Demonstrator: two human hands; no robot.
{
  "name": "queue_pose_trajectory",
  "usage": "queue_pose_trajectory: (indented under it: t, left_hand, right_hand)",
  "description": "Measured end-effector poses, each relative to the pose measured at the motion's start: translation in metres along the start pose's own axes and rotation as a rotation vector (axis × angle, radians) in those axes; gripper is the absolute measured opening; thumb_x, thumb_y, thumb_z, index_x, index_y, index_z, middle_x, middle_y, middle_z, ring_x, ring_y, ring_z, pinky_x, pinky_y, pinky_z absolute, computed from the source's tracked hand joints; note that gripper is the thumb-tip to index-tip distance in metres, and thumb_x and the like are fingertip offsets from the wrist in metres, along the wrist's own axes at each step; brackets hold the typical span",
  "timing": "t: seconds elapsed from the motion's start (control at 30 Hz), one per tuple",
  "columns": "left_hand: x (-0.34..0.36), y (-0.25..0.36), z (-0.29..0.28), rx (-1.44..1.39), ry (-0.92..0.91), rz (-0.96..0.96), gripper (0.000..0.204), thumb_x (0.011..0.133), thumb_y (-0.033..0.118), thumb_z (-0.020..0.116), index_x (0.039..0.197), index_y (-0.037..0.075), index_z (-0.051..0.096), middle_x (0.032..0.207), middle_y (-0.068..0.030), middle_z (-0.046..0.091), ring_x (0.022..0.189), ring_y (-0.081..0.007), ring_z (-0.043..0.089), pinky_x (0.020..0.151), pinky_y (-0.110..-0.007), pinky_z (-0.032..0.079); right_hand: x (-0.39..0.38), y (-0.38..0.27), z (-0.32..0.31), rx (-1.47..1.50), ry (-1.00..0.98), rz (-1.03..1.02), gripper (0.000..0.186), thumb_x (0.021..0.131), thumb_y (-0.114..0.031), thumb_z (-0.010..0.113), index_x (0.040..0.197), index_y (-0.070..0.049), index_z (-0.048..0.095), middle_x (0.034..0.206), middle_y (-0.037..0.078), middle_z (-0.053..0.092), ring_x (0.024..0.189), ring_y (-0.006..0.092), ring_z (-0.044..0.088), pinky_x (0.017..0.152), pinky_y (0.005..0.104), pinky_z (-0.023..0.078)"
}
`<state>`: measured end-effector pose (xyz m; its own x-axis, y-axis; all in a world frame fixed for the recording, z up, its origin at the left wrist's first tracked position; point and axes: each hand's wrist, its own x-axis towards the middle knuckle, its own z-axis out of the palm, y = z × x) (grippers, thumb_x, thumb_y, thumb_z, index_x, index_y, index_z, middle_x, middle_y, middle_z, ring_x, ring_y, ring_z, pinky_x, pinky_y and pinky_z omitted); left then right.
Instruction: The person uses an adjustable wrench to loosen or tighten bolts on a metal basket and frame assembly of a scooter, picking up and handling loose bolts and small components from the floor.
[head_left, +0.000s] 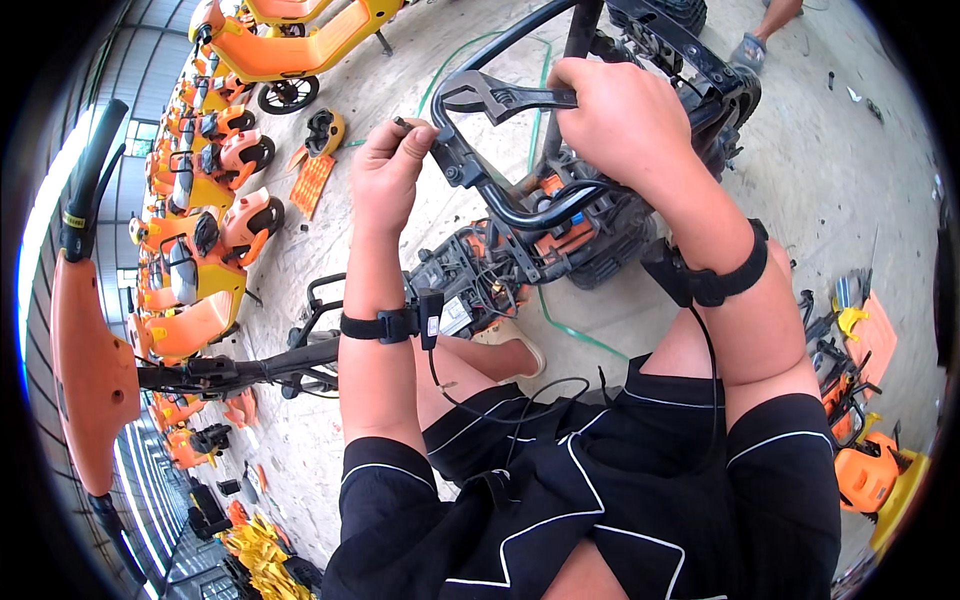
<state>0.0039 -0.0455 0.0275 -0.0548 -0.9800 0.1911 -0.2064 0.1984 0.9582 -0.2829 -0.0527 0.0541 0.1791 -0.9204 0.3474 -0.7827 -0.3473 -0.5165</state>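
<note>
My right hand (632, 122) is wrapped round the handle of a dark adjustable wrench (500, 98), whose jaws point left and lie over the bent black tube frame (535, 215) of a stripped scooter. Fingers closed, my left hand (385, 170) pinches a small dark piece (403, 124), mostly hidden and too small to name. That hand is close beside a metal bracket (456, 162) on the left side of the frame. Below the frame, wiring and bare parts (465, 270) of the scooter lie exposed.
The scooter's handlebar, with an orange cover (92, 370), rises at the left. Orange and yellow scooters (205, 240) stand in a row beyond it. A yellow-and-black helmet (325, 132) is on the floor. Loose parts (850, 350) lie at the right; another person's gloved hand (748, 52) shows top right.
</note>
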Motion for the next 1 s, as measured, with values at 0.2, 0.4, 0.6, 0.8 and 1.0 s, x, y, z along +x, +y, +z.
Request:
queue_pose_trajectory:
  t: [0.2,0.4,0.6,0.8,1.0]
  left_hand:
    - [-0.01,-0.005,0.016,-0.007,0.095,0.117,0.019,0.099,0.018,0.067,0.096,-0.001,0.07,0.09,0.0008,0.067,0.085,-0.0076,0.054,0.08,-0.024,0.043]
    - [-0.015,-0.01,0.035,0.102,0.274,0.26,0.02,0.096,0.017,0.071,0.095,-0.003,0.071,0.084,-0.0006,0.067,0.079,-0.0081,0.055,0.073,-0.025,0.046]
    - [-0.016,-0.008,0.043,0.165,0.362,0.223,0.02,0.095,0.019,0.073,0.097,-0.001,0.073,0.077,0.0,0.065,0.072,-0.0069,0.053,0.066,-0.025,0.045]
    - [-0.017,-0.006,0.043,0.233,0.369,0.228,0.019,0.095,0.018,0.072,0.097,-0.001,0.073,0.073,-0.0008,0.064,0.068,-0.0074,0.053,0.061,-0.025,0.044]
    - [-0.02,-0.004,0.048,0.281,0.411,0.235,0.019,0.095,0.018,0.072,0.097,-0.001,0.072,0.074,-0.0027,0.065,0.068,-0.008,0.053,0.062,-0.026,0.044]
  right_hand:
    - [0.001,-0.004,-0.002,0.002,-0.033,0.009,0.023,0.079,-0.015,0.062,0.098,-0.011,0.074,0.084,0.018,0.072,0.082,0.0379,0.07,0.074,0.0464,0.056]
    - [0.002,-0.007,-0.002,-0.033,-0.054,0.003,0.021,0.082,-0.016,0.062,0.1,-0.014,0.073,0.083,0.014,0.071,0.083,0.0378,0.068,0.073,0.0475,0.053]
    - [0.009,-0.014,0.002,-0.109,-0.011,-0.093,0.021,0.08,-0.013,0.064,0.099,-0.015,0.072,0.083,0.012,0.072,0.081,0.0358,0.069,0.071,0.0464,0.054]
    - [0.012,-0.031,0.003,-0.167,0.039,-0.179,0.021,0.079,-0.013,0.065,0.1,-0.015,0.07,0.083,0.01,0.072,0.079,0.0334,0.07,0.069,0.0456,0.055]
    - [0.011,-0.04,0.005,-0.239,0.033,-0.142,0.019,0.079,-0.014,0.066,0.097,-0.014,0.069,0.082,0.01,0.072,0.079,0.0327,0.07,0.067,0.0451,0.055]
